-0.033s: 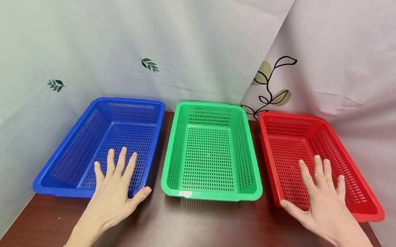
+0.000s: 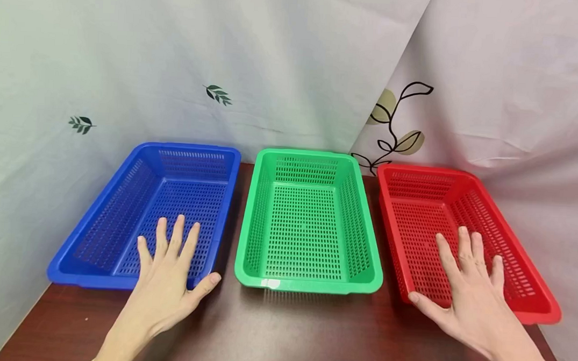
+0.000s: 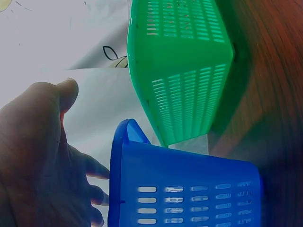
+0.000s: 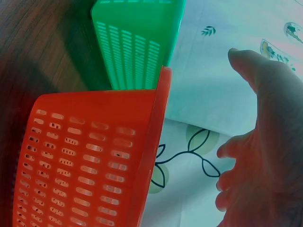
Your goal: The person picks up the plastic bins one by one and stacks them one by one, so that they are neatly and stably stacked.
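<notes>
My left hand (image 2: 164, 283) hovers with spread fingers over the near edge of a blue plastic basket (image 2: 98, 281), palm down and holding nothing. In the left wrist view that hand (image 3: 38, 146) is above the rim of the blue basket (image 3: 189, 189). On the other side, my right hand (image 2: 475, 296) is spread the same way over the near part of a red basket (image 2: 537, 315). The right wrist view shows that hand (image 4: 274, 142) apart from the rim of the red basket (image 4: 90, 156). Between the hands, a green basket (image 2: 308, 285) stands untouched.
All three slotted baskets stand in a row on a dark reddish-brown table (image 2: 301, 337). Behind them hangs a pale cloth (image 2: 294, 67) with leaf prints, which also runs along both sides. In both wrist views the green basket rises beside the nearer one.
</notes>
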The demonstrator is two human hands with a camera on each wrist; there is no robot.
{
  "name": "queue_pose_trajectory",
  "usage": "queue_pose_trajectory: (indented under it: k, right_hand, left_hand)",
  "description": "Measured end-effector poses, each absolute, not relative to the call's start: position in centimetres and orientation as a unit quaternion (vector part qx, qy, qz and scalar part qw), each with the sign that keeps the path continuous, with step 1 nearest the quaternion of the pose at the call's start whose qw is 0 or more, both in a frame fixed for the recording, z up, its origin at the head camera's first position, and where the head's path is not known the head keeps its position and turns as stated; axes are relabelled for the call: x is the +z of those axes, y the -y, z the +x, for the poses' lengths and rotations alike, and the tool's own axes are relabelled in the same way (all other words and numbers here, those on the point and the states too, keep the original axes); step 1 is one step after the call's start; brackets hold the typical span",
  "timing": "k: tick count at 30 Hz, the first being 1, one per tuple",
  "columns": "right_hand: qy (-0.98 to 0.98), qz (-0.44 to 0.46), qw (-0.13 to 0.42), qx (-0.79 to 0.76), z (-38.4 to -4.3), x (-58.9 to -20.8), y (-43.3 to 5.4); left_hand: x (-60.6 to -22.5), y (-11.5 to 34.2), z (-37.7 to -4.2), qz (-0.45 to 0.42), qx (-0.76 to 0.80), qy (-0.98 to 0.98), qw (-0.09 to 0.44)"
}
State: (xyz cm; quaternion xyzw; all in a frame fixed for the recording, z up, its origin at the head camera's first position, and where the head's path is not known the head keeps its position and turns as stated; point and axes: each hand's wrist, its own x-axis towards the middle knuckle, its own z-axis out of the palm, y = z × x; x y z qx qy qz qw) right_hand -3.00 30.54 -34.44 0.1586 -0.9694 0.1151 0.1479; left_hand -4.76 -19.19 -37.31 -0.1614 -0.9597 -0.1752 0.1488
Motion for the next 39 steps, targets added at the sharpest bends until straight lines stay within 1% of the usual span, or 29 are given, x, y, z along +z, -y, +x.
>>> queue_pose_trajectory:
  k: [7,9,12,14,15,17,21,24,27,31,39]
  right_hand:
    - [0.968,0.147,0.147,0.140,-3.0,-34.0,-30.4]
    - [0.962,0.143,0.160,0.166,-3.2,-33.6,-30.3]
    - [0.948,0.131,0.193,0.217,-3.8,-32.8,-30.1]
    - [0.935,0.119,0.197,0.268,-4.5,-32.4,-30.0]
    - [0.929,0.112,0.189,0.298,-4.7,-32.2,-29.9]
    - [0.910,0.100,0.156,0.370,-5.3,-31.9,-29.8]
    - [0.863,0.072,0.055,0.497,-6.8,-31.5,-29.6]
    - [0.842,0.054,-0.011,0.537,-8.0,-31.5,-29.3]
    - [0.834,0.044,-0.057,0.547,-8.8,-31.6,-28.8]
    - [0.829,0.034,-0.086,0.551,-9.6,-31.7,-28.0]
    - [0.830,0.020,-0.102,0.549,-11.0,-31.5,-26.6]
  left_hand:
    - [-36.8,19.0,-4.9,-0.150,-0.205,0.957,0.138]
    - [-36.3,19.1,-5.1,-0.136,-0.236,0.952,0.140]
    - [-35.2,19.3,-5.8,-0.111,-0.307,0.933,0.152]
    - [-34.5,19.4,-6.5,-0.096,-0.355,0.918,0.147]
    - [-34.2,19.4,-6.8,-0.089,-0.380,0.911,0.135]
    - [-33.6,19.3,-7.6,-0.074,-0.421,0.899,0.099]
    - [-33.0,18.7,-9.7,-0.066,-0.469,0.880,0.017]
    - [-33.0,17.8,-11.4,-0.073,-0.474,0.877,-0.025]
    - [-33.3,16.9,-12.7,-0.072,-0.475,0.875,-0.062]
    - [-33.4,16.0,-13.7,-0.062,-0.492,0.862,-0.106]
    - [-33.2,15.0,-15.0,-0.041,-0.493,0.855,-0.152]
